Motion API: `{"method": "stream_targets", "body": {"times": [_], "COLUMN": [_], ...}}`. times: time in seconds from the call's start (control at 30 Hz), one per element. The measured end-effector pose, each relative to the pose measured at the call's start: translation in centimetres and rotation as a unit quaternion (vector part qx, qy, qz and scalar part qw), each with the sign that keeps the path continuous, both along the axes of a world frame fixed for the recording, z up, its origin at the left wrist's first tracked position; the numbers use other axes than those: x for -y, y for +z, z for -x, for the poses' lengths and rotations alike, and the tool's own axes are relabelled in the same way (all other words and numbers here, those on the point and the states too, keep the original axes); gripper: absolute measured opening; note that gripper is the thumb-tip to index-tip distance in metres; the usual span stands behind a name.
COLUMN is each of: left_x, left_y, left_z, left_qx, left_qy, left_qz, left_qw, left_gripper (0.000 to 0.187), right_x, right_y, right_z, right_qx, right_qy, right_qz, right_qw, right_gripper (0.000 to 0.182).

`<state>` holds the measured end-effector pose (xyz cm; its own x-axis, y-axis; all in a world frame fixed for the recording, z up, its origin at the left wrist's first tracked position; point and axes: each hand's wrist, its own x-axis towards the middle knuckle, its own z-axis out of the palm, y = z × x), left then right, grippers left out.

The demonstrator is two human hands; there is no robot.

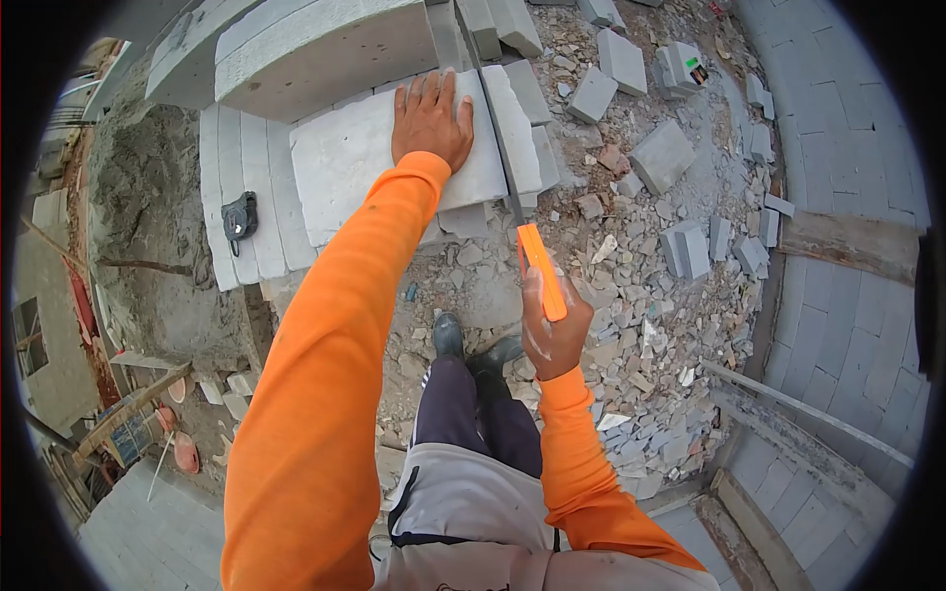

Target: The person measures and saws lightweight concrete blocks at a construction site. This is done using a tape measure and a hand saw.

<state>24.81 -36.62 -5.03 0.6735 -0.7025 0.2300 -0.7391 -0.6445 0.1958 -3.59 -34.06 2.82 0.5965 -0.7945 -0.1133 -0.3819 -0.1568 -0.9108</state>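
Observation:
My left hand (431, 123) lies flat with fingers spread on a pale lightweight concrete block (340, 163). My right hand (558, 320) is wrapped round the orange handle of a hand saw (542, 271). The saw's narrow dark blade runs up and away along the block's right side. To the right of the blade is a narrower pale piece (512, 128), its edge rough. A black tape measure (238, 219) rests on the blocks left of my left hand.
Large blocks (325, 49) stand beyond my left hand. Rubble (631, 374) and loose block pieces (662, 156) cover the ground at right, beside a grey block wall (838, 128). A heap of wet-looking mortar (148, 236) lies at left. My boots (448, 335) stand among broken pieces.

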Motion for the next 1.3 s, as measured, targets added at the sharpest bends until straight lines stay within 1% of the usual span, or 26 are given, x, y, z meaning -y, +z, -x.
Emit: {"method": "stream_targets", "body": {"times": [0.07,0.1,0.13,0.23,0.27,0.3,0.37,0.4,0.47,0.53,0.57,0.6,0.67,0.7,0.73,0.77,0.83,0.87,0.9,1.0,1.13,1.2,1.3], "left_x": [0.3,0.1,0.1,0.3,0.3,0.2,0.4,0.2,-0.2,0.3,0.1,0.0,0.2,0.0,0.3,0.3,0.4,0.3,0.0,0.5,0.3,0.3,-0.5], "left_y": [0.1,-0.2,-0.3,0.0,0.0,0.0,-0.2,-0.3,-0.4,-0.6,-0.6,-0.7,-0.1,-0.3,-0.2,-0.2,-0.4,-0.4,-0.5,-0.2,-0.1,-0.1,-0.4], "left_z": [-0.6,-0.7,-0.6,-0.6,-0.8,-0.6,-0.9,-1.1,-0.5,-1.2,-1.2,-0.8,-0.9,-0.6,-1.0,-0.9,-1.1,-1.2,-0.9,-1.0,-0.8,-1.0,-0.6], "left_qx": [-0.004,-0.003,-0.001,0.008,0.014,0.017,0.012,0.007,0.009,0.016,0.017,0.015,0.019,0.013,0.016,0.016,0.021,0.021,0.016,0.007,0.009,0.009,0.008], "left_qy": [0.006,0.008,0.01,0.01,0.01,0.009,0.005,0.006,0.001,0.004,0.007,0.006,0.008,0.005,0.007,0.007,0.003,0.002,0.003,0.013,0.013,0.011,-0.024], "left_qz": [0.014,0.015,0.014,0.008,0.007,0.003,0.008,0.008,-0.003,0.003,0.005,0.003,-0.001,-0.002,0.004,0.007,0.009,0.007,-0.003,-0.002,-0.001,0.006,-0.009], "left_qw": [1.0,1.0,1.0,1.0,1.0,1.0,1.0,1.0,1.0,1.0,1.0,1.0,1.0,1.0,1.0,1.0,1.0,1.0,1.0,1.0,1.0,1.0,1.0], "left_gripper": [0.057,0.057,0.057,0.057,0.057,0.058,0.058,0.058,0.058,0.059,0.059,0.059,0.06,0.06,0.06,0.06,0.06,0.06,0.059,0.059,0.059,0.059,0.059], "right_x": [-4.2,-6.7,-7.5,-7.4,-6.0,-3.1,2.3,1.9,0.9,-3.4,-5.8,-7.6,-7.7,-7.8,-6.1,-3.4,1.2,2.3,2.5,-0.7,-1.3,-1.0,-2.6], "right_y": [-0.1,0.2,1.8,2.5,0.4,1.1,0.7,0.6,0.4,1.0,0.2,1.0,1.4,2.6,1.6,1.1,0.9,0.6,0.5,-2.4,-0.9,-0.8,-0.4], "right_z": [6.5,10.5,11.0,10.4,8.6,4.3,-2.9,-3.0,-1.2,5.0,9.2,12.0,11.9,11.5,9.3,5.2,-1.5,-2.5,-2.2,-1.6,-1.3,-1.2,-0.6], "right_qx": [-0.059,-0.05,-0.039,-0.048,0.004,-0.044,0.008,0.014,0.001,-0.032,-0.051,-0.055,-0.058,-0.063,-0.053,-0.048,-0.003,0.006,0.007,0.103,0.042,0.038,0.068], "right_qy": [-0.037,-0.033,-0.028,-0.018,-0.051,-0.036,0.004,0.006,0.003,-0.046,-0.056,-0.046,-0.05,-0.057,-0.056,-0.056,-0.013,-0.001,0.007,-0.073,-0.046,-0.033,-0.047], "right_qz": [0.06,0.086,0.112,0.113,0.082,0.027,-0.006,-0.003,0.007,0.048,0.041,0.082,0.068,0.063,0.046,0.025,0.026,0.021,0.012,0.117,0.089,0.078,0.064], "right_qw": [0.996,0.994,0.993,0.992,0.995,0.998,1.0,1.0,1.0,0.997,0.996,0.994,0.995,0.994,0.996,0.997,1.0,1.0,1.0,0.985,0.994,0.996,0.995], "right_gripper": [0.032,0.032,0.033,0.034,0.034,0.033,0.032,0.032,0.032,0.033,0.034,0.034,0.033,0.032,0.032,0.032,0.031,0.029,0.027,0.024,0.025,0.025,0.025]}}
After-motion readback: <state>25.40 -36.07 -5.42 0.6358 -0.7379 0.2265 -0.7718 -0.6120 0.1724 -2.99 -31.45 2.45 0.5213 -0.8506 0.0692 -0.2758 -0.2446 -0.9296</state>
